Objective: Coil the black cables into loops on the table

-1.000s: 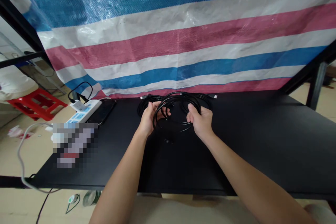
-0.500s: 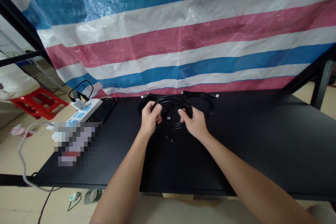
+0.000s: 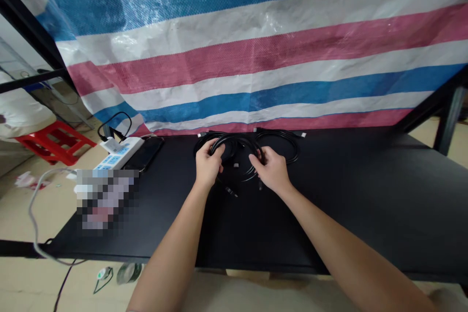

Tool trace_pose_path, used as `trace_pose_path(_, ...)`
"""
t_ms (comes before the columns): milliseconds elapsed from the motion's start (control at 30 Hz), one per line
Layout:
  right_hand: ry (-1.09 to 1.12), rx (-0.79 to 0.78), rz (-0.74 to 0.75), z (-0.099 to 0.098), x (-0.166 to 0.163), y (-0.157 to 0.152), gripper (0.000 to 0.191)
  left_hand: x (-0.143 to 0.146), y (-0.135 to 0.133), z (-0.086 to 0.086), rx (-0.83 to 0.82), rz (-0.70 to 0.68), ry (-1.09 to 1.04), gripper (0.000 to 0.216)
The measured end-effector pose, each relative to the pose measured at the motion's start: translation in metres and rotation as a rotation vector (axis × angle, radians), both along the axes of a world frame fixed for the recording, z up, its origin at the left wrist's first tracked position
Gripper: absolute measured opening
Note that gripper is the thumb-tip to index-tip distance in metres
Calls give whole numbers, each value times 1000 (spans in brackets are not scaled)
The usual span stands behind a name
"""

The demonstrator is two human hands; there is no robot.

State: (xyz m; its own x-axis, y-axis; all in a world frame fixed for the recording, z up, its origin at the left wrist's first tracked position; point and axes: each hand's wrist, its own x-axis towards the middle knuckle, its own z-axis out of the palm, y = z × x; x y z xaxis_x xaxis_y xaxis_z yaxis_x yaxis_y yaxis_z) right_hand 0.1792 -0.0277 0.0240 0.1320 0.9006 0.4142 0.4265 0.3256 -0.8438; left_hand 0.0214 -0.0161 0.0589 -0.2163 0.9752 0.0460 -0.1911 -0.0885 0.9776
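Note:
A coil of black cable point(image 3: 236, 144) is held just above the black table point(image 3: 351, 204) near its far edge. My left hand point(image 3: 207, 166) is closed round the coil's left side. My right hand point(image 3: 271, 169) grips the right side, fingers curled over the loops. A loose plug end point(image 3: 231, 191) hangs below between the hands. Two more black cable coils lie flat behind: one at the back left point(image 3: 200, 142), largely hidden by my left hand, and one at the back right point(image 3: 287, 142).
A white power strip point(image 3: 117, 154) and a dark phone point(image 3: 146, 152) lie at the table's far left. A blurred patch point(image 3: 106, 198) covers something on the left. A striped tarp point(image 3: 256, 48) hangs behind. A red stool point(image 3: 54, 141) stands on the floor at left.
The loops have been gathered into a smaller, tighter coil. My right hand has moved left toward my left hand, and both sit slightly lower.

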Motion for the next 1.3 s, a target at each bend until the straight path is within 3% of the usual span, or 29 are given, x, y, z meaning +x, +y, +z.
trace_pose_path(100, -100, 11, -45, -1, -2, 0, 15, 2, -1, 3, -69, 16, -54, 15)
trace_pose_path(233, -279, -5, -95, 2, -6, -1, 33, -1, -2, 7, -202, -47, -161, 21)
trace_pose_path(433, -708, -227, -96, 14, -8, -5, 25, -13, 0, 13, -332, -149, -276, 36)
trace_pose_path(633, -693, -209, 8, 11, -14, -1, 27, -27, 6, 10, -339, -235, -350, 33)
trace_pose_path(800, -715, -278, 12, 20, -27, 20, 27, -33, 13, 3, -263, -69, -391, 28)
trace_pose_path(900, -741, -330, 13, 32, -42, 38, 29, -34, 18, -3, -233, 132, -292, 29)
trace_pose_path(1033, -721, -389, 2, 42, -63, 63, 31, -41, 25, -16, -113, 327, 19, 35)
trace_pose_path(1300, -742, -508, -17, 42, -72, 76, 27, -46, 25, -34, -116, 285, 554, 58)
